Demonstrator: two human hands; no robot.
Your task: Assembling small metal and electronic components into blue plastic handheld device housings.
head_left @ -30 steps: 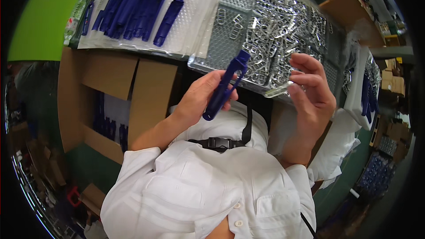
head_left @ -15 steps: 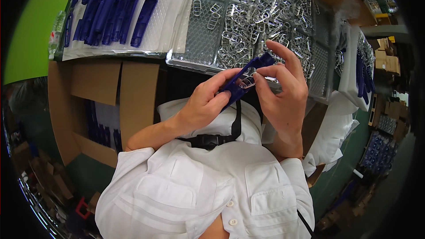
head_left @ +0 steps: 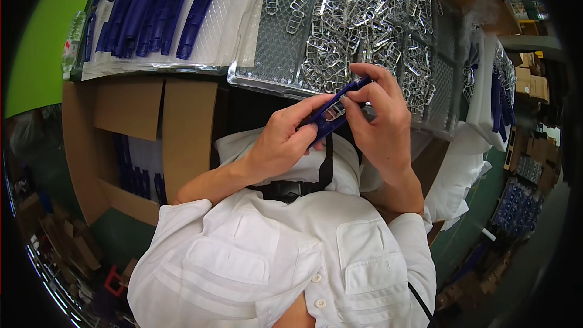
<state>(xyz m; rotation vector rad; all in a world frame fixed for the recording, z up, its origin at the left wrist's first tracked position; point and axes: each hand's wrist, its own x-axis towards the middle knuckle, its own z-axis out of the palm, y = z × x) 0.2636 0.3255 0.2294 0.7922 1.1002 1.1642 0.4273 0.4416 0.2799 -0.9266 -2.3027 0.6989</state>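
Observation:
My left hand (head_left: 280,135) is closed round the lower end of a long dark-blue plastic part (head_left: 326,127), held at a slant above my lap. A small shiny metal frame (head_left: 333,112) with slots lies against the hollow face of that part. Thumb and forefinger of my right hand (head_left: 384,120) pinch the upper end of the frame, while the other fingers reach over the blue part's far end. Just beyond my hands stands a clear plastic tray (head_left: 243,82) with a heap of similar metal frames (head_left: 349,30).
More blue plastic parts (head_left: 197,21) lie on a white textured sheet (head_left: 228,0) at the far left. An open cardboard box (head_left: 191,136) at my left holds blue parts. Beside a green panel (head_left: 39,48) stands a clear bottle (head_left: 73,42). White bags (head_left: 452,170) hang at my right.
My right hand has moved slightly left and down, bringing the metal frame closer into the blue part. The left hand keeps its hold, nearly still.

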